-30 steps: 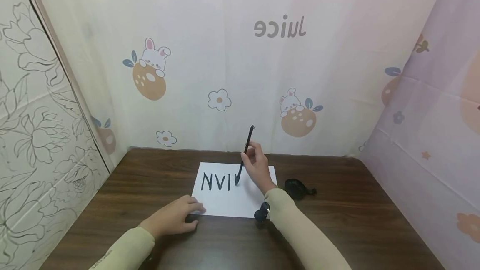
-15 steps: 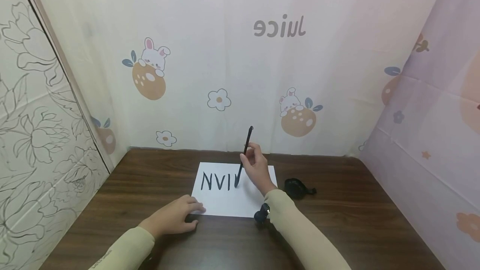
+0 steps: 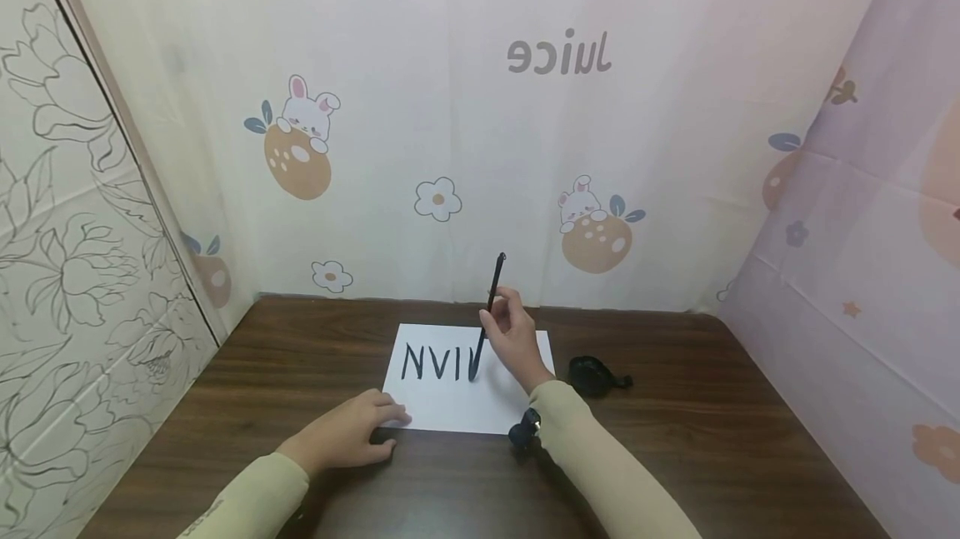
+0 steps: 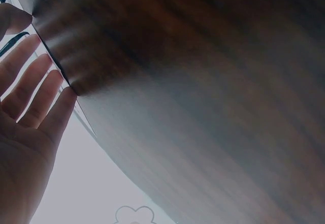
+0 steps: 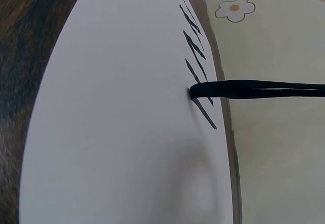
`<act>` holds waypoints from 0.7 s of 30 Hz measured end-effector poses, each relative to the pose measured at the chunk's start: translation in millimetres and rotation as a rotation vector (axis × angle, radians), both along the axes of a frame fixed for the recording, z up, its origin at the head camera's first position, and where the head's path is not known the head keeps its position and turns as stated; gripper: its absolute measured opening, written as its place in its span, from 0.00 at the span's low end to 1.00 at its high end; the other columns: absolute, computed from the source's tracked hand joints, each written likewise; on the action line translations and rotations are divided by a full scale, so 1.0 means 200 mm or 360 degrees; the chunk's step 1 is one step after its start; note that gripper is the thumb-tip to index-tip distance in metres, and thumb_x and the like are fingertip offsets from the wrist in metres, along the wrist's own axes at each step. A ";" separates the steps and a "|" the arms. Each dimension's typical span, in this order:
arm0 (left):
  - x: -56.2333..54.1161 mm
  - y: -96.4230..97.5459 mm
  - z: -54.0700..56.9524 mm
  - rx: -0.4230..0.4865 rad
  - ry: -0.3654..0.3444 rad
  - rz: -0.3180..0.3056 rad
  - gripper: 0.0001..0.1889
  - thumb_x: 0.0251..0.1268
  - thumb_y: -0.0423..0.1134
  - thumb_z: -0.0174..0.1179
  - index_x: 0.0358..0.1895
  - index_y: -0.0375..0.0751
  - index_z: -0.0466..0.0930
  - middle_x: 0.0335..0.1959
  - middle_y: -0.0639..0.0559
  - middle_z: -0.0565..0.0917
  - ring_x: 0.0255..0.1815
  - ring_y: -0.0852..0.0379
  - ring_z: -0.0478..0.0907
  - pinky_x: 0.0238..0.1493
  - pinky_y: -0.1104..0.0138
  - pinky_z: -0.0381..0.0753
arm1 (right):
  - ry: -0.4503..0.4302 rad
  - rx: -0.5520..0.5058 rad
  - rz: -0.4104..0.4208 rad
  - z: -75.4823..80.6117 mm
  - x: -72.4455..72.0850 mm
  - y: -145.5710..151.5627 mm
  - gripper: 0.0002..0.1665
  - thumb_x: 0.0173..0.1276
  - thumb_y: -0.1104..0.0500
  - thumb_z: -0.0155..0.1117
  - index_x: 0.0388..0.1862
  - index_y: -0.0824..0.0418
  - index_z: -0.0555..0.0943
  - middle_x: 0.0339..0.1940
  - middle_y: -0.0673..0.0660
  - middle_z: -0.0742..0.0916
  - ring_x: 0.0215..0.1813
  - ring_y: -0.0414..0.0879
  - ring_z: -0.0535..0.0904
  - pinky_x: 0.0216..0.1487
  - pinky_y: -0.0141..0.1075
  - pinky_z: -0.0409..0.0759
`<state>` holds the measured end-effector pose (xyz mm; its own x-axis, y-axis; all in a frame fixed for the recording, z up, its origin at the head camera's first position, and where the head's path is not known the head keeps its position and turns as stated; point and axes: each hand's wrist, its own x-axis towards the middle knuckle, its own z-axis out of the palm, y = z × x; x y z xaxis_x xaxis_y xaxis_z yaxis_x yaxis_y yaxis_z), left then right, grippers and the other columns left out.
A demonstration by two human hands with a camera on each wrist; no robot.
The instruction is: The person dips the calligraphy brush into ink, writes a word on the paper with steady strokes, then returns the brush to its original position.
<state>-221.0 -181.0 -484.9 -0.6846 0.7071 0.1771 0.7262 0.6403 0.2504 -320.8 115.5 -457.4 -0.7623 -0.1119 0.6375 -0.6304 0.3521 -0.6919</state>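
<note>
My right hand (image 3: 517,346) pinches a slim black ink brush (image 3: 496,279) by its shaft, a loop at its upper end. In the right wrist view the dark tip of the brush (image 5: 254,89) meets the white paper (image 5: 111,112) on a fresh black stroke. Painted letters reading "NVI" stand to the left of that stroke on the sheet (image 3: 450,412). My left hand (image 3: 345,432) rests at the paper's near left corner, fingertips on its edge. In the left wrist view the fingers of that hand (image 4: 25,127) are spread and fairly straight.
A small black dish with a short handle (image 3: 592,376) sits right of the paper on the dark wooden table (image 3: 675,439). A patterned curtain (image 3: 450,106) rises behind the table's far edge. A dark round device (image 3: 523,429) is on the right wrist.
The brush tip has slid slightly toward me, lengthening the slanted stroke after "NVI". My right hand moved down a little with it; the left hand stayed in place.
</note>
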 end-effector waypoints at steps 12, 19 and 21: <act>0.00 0.00 -0.01 -0.0002 0.0009 -0.0013 0.16 0.61 0.41 0.67 0.52 0.46 0.85 0.48 0.56 0.82 0.49 0.58 0.77 0.52 0.60 0.80 | -0.0066 -0.0035 -0.0016 0.03 0.01 0.00 0.21 0.75 0.62 0.61 0.64 0.58 0.69 0.39 0.55 0.80 0.43 0.47 0.79 0.51 0.41 0.82; 0.00 0.00 -0.01 -0.0005 -0.0011 0.0012 0.16 0.61 0.41 0.67 0.53 0.47 0.85 0.48 0.56 0.82 0.49 0.59 0.76 0.52 0.61 0.80 | -0.0042 -0.0127 -0.0020 0.04 -0.03 0.02 0.22 0.74 0.63 0.62 0.64 0.57 0.70 0.40 0.57 0.81 0.44 0.49 0.80 0.55 0.43 0.81; 0.00 0.00 0.00 -0.0001 -0.0009 0.0009 0.16 0.61 0.41 0.67 0.53 0.47 0.85 0.48 0.56 0.82 0.49 0.59 0.76 0.52 0.60 0.80 | -0.0038 -0.0135 -0.0030 0.05 -0.03 0.03 0.22 0.74 0.62 0.61 0.64 0.56 0.69 0.40 0.56 0.81 0.44 0.48 0.80 0.54 0.42 0.81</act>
